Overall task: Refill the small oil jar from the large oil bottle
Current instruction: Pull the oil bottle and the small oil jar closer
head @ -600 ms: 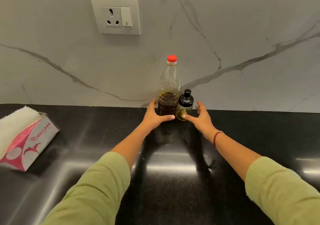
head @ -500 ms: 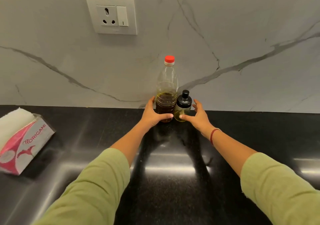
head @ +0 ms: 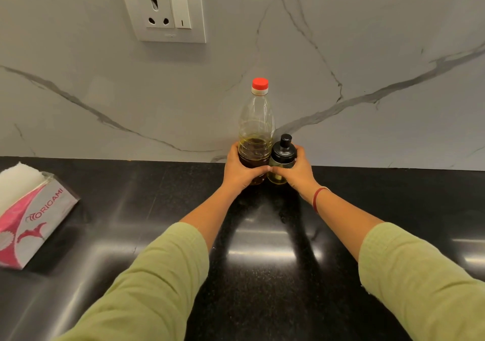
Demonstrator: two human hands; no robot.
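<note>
Left hand (head: 240, 172) grip clamped round the lower body of the tall clear plastic oil bottle with red cap (head: 257, 120); right hand (head: 296, 174) grip clamped round the small glass oil jar with black lid (head: 283, 154). Both stand upright, touching side by side, at the back of the glossy black surface (head: 262, 301) by the white marble wall (head: 367, 51); pink-and-white tissue pack (head: 34, 222) lies far left

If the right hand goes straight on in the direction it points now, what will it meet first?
The right hand grips the jar, so that comes first. It points forward and left, so the jar would probably press against the bottle beside it; the gap to the wall behind is unclear.
</note>
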